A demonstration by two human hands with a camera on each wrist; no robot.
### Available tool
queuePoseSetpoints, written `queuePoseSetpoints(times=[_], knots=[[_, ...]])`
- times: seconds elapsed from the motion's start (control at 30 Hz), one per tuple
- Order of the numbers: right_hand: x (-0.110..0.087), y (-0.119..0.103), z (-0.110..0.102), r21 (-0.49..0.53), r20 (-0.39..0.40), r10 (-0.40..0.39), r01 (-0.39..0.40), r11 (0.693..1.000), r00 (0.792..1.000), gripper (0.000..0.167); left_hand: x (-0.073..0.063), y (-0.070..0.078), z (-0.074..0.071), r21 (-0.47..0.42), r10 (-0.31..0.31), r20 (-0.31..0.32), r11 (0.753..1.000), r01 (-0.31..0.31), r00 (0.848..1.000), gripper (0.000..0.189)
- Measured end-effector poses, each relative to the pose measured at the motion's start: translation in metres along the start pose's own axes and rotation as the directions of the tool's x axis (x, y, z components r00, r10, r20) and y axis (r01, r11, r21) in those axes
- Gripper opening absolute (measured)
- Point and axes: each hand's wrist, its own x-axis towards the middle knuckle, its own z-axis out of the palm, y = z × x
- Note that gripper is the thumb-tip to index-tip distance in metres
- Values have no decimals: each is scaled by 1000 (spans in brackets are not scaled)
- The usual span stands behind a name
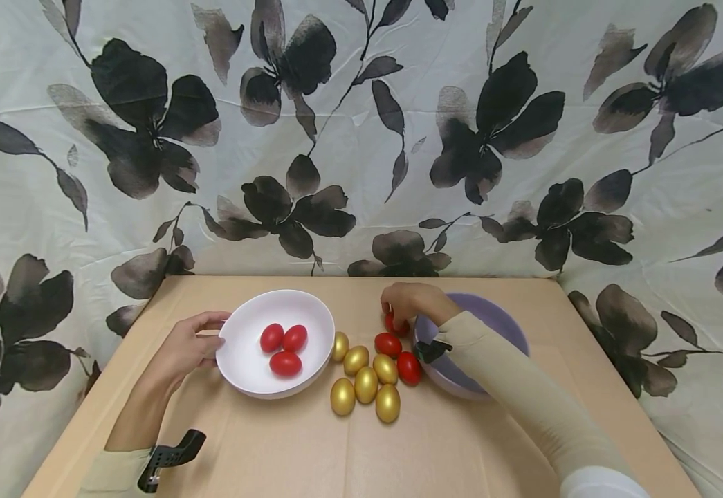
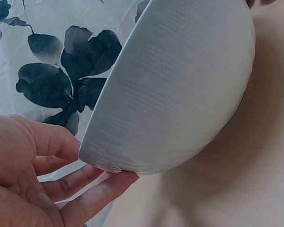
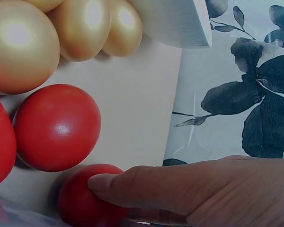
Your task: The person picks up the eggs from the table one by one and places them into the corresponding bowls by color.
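My left hand [image 1: 189, 346] holds the left edge of a white bowl [image 1: 236, 370], thumb against its outer wall [image 2: 180, 94]. Three red eggs [image 1: 286, 364] lie inside this bowl. Over at the right, my right hand [image 1: 417, 302] pinches a red egg [image 3: 83, 201] beside the left rim of a purple bowl [image 1: 501, 328]; the egg appears low, near the tabletop. Two more red eggs [image 1: 408, 368] lie just in front of it. Several gold eggs [image 1: 366, 385] sit between the two bowls. My right forearm hides part of the purple bowl.
Everything stands on a light wooden table [image 1: 274, 443]. A white cloth [image 1: 373, 173] with dark flowers hangs behind the table's far edge. A black strap mount [image 1: 174, 453] is on my left wrist, and another [image 1: 432, 351] on the right.
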Motion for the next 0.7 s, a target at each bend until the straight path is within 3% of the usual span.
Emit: queuePoseSetpoints(times=[0.2, 0.4, 0.7], knots=[[1, -2, -1, 23, 14, -14, 13, 1000, 1000, 27, 0, 1, 0, -8, 0, -1, 1000, 0, 1000, 53], [3, 0, -1, 60, -20, -104, 105, 993, 994, 28, 0, 1, -1, 3, 7, -1, 1000, -7, 1000, 53], [3, 0, -3, 225, -92, -227, 243, 944, 969, 34, 0, -1, -1, 12, 1, 0, 1000, -1, 1000, 52]])
